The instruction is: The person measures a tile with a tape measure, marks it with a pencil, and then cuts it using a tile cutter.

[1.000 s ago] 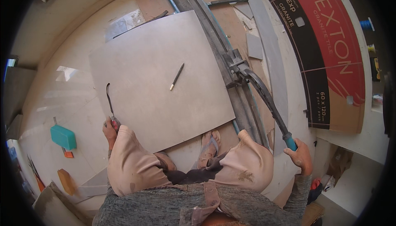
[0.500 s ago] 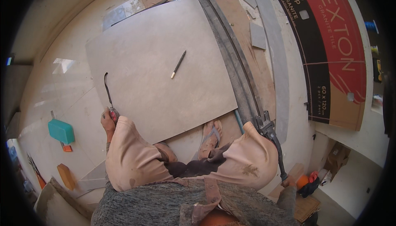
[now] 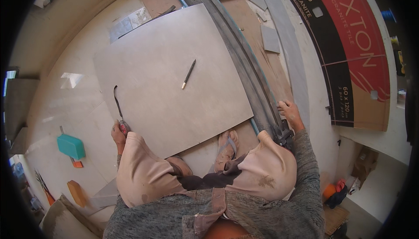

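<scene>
In my left hand point(image 3: 118, 133) is a round tape measure point(image 3: 124, 128) with red on its face and a black strap point(image 3: 116, 99) that lies over the tile's left edge. A large beige-grey tile point(image 3: 174, 77) lies flat in front of my feet. On it rests a dark marker point(image 3: 189, 74) with a pale end. My right hand point(image 3: 291, 114) is beside the rail of a long tile cutter point(image 3: 244, 64), just beyond its black carriage point(image 3: 283, 133). Its fingers are loosely bent and hold nothing that I can see. The carriage's lever is mostly hidden by my arm and knee.
Grey tile strips point(image 3: 283, 25) and offcuts point(image 3: 270, 38) lie right of the cutter. A red and black tile carton point(image 3: 345, 51) stands at the far right. On the left floor are a teal box point(image 3: 70, 147) and an orange-brown block point(image 3: 77, 193).
My right hand has left the end of the cutter's lever and moved forward past the carriage. My left hand still holds the tape measure. The view has shifted slightly.
</scene>
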`<state>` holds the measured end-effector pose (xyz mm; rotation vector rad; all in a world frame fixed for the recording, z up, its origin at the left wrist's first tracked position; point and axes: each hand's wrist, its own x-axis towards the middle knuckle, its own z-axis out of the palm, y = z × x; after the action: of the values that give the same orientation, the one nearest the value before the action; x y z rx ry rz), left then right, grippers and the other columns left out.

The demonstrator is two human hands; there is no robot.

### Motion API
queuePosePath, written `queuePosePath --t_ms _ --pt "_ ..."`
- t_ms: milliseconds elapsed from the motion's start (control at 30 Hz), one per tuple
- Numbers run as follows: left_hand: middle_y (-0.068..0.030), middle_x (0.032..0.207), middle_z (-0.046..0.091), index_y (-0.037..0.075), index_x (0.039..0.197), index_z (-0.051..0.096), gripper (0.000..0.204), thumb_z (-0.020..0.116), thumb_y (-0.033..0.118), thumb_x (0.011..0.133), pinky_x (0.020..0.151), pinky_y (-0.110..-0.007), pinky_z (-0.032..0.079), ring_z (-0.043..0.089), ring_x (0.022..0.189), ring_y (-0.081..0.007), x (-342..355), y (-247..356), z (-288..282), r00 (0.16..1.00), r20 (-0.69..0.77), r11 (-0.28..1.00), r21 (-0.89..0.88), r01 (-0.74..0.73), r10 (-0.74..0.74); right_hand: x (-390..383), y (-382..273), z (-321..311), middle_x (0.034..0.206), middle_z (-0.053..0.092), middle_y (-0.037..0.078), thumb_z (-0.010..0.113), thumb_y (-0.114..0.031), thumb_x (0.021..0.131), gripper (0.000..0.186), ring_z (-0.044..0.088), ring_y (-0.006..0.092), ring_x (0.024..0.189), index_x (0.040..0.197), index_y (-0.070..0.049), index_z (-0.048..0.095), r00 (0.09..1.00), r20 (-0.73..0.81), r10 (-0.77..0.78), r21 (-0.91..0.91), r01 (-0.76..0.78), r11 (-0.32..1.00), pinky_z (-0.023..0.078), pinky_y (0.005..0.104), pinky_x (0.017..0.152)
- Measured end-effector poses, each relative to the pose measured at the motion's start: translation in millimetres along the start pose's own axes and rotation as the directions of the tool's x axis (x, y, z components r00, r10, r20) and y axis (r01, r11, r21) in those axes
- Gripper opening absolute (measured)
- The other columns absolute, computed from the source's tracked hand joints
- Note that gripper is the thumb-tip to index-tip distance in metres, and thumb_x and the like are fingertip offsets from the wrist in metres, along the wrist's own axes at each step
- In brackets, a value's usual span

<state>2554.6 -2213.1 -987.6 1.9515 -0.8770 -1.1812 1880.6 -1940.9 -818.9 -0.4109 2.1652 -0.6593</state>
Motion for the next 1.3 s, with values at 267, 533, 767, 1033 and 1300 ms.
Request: queuePosePath --t_ms 267,533,767,1033,1300 --pt "0.0039 0.065 0.050 0.012 0.069 0.055 0.038 0.058 0.035 0.099 0.054 -0.028 0.036 0.042 0.058 -0.0092 -4 11 2 0.999 0.039 1.000 0.018 0.014 -0.015 91 -33 55 0.100 0.067 0.007 0.055 -0.028 0.100 0.032 0.064 0.0122 0.087 0.117 -0.002 0.062 0.936 0.352 0.009 0.147 -0.065 0.987 0.054 0.0272 0.078" --pt "0.0014 0.069 0.052 0.009 0.071 0.058 0.037 0.058 0.036 0.098 0.060 -0.030 0.039 0.045 0.063 -0.0109 13 -20 1 0.990 0.117 0.984 -0.150 0.099 -0.081 76 -17 98 0.091 0.071 0.007 0.063 -0.024 0.093 0.029 0.065 0.0146 0.076 0.105 0.001 0.070 0.950 0.281 -0.138 0.162 0.094 0.982 0.051 0.0274 0.072" --pt "0.0010 0.070 0.053 0.008 0.074 0.058 0.035 0.059 0.035 0.097 0.061 -0.029 0.040 0.047 0.065 -0.0110 -6 6 1 0.981 0.142 0.971 -0.182 0.154 -0.129 48 -17 137 0.106 0.072 0.017 0.068 -0.026 0.090 0.040 0.068 0.0273 0.095 0.115 0.006 0.066 0.954 -0.057 -0.295 -0.237 0.274 0.932 0.052 0.0357 0.085" --pt "-0.0041 0.077 0.060 0.003 0.081 0.062 0.038 0.061 0.039 0.094 0.067 -0.031 0.045 0.053 0.070 -0.0148 -8 18 8 0.982 0.174 0.989 -0.110 0.095 -0.075 29 -43 175 0.124 0.063 0.027 0.068 -0.030 0.090 0.059 0.061 0.0354 0.118 0.130 0.011 0.055 0.934 -0.213 -0.286 -0.273 0.225 0.935 0.045 0.0387 0.101" --pt "-0.0128 0.086 0.065 -0.004 0.089 0.064 0.051 0.061 0.047 0.092 0.082 -0.038 0.047 0.060 0.084 -0.0254 -9 11 9 0.980 0.200 0.999 -0.037 0.014 -0.007 40 -25 165 0.112 0.068 0.024 0.068 -0.031 0.090 0.050 0.065 0.0328 0.105 0.119 0.009 0.063 0.904 -0.295 -0.310 -0.269 0.232 0.935 0.049 0.0386 0.092"
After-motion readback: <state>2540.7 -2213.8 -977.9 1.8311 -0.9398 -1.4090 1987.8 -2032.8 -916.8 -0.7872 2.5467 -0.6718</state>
